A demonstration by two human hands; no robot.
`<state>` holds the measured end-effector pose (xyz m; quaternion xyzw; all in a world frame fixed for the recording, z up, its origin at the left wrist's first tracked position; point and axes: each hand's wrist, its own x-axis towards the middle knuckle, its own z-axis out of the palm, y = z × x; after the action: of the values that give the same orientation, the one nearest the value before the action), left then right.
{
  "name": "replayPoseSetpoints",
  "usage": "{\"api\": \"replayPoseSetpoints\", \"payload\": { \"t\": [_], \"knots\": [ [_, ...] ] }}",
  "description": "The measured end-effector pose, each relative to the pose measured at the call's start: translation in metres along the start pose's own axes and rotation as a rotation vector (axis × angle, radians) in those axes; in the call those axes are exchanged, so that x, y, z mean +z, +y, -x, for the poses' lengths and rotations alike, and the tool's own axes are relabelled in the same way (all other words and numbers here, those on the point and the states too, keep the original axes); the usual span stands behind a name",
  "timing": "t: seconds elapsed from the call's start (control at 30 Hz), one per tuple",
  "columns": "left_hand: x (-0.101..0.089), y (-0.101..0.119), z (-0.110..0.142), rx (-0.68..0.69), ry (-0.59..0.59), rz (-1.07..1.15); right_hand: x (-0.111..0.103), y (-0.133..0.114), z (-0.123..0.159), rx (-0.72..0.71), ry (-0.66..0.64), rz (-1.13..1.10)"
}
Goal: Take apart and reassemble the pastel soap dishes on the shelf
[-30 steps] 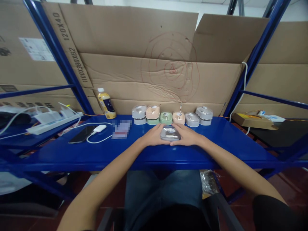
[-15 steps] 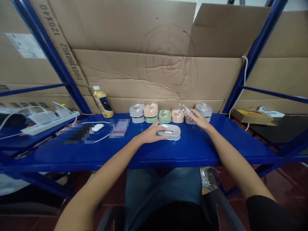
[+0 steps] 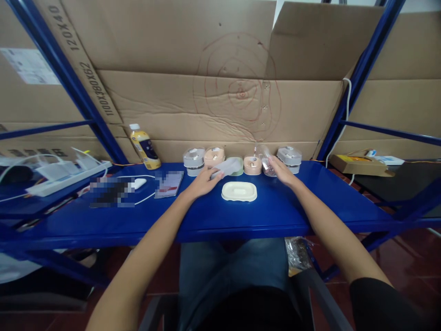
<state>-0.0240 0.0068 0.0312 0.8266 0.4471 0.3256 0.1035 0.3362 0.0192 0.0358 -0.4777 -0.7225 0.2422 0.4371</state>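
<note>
cream is the colour of the small tray [image 3: 239,191], which lies flat on the blue table [image 3: 268,216] in front of me, between my two arms and touched by no hand. it has a long round shape and a little mark in the middle, but i cannot tell if that is a bump or a dip.

my left hand [image 3: 204,181] is nearly closed, with the fingers pinching one end of a grey piece [image 3: 225,168]. the grey piece is tipped up, off to the left and behind the small tray, and it looks blurry. it hides part of the green box [image 3: 238,170].

my right hand [image 3: 281,171] is held narrow and has a clear lid [image 3: 264,157] by its side. the clear lid is tilted too, in front of a small grey box [image 3: 269,172], so i cannot see that one well.

more boxes sit in the row at the back. two grey stacks stand at the ends, the left stack [image 3: 193,161] and the right stack [image 3: 289,158]. a big peach box [image 3: 214,156] is next to the left one, and a small peach box [image 3: 252,165] is near the clear lid. a yellow bottle [image 3: 144,146] stands well apart on the left.
</note>
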Motion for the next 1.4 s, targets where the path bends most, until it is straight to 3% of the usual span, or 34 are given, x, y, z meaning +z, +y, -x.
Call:
{"api": "replayPoseSetpoints", "payload": {
  "t": [0.2, 0.33, 0.43, 0.63, 0.77, 0.93, 1.13, 1.23, 1.4],
  "knots": [
    [0.016, 0.021, 0.007, 0.239, -0.193, 0.069, 0.008, -0.015, 0.009, -0.099, -0.048, 0.029],
    [0.025, 0.03, 0.01, 0.224, -0.183, 0.077, 0.019, -0.027, 0.018, -0.295, -0.088, 0.165],
    [0.028, 0.029, 0.008, 0.136, -0.12, 0.119, 0.032, -0.037, 0.023, -0.353, -0.153, 0.249],
    [0.037, 0.021, 0.006, 0.032, -0.11, 0.268, 0.056, -0.053, 0.03, -0.342, -0.221, 0.415],
    [0.042, 0.02, 0.008, 0.044, -0.136, 0.29, 0.063, -0.054, 0.033, -0.281, -0.3, 0.497],
    [0.044, 0.017, 0.007, 0.093, -0.151, 0.284, 0.061, -0.051, 0.034, -0.253, -0.343, 0.522],
    [0.039, 0.018, 0.006, 0.052, -0.174, 0.228, 0.059, -0.059, 0.045, -0.255, -0.394, 0.63],
    [0.033, 0.021, 0.006, 0.119, -0.194, 0.198, 0.059, -0.062, 0.049, -0.24, -0.396, 0.697],
    [0.029, 0.018, 0.006, 0.183, -0.203, 0.176, 0.052, -0.055, 0.047, -0.288, -0.43, 0.551]
  ]
}}
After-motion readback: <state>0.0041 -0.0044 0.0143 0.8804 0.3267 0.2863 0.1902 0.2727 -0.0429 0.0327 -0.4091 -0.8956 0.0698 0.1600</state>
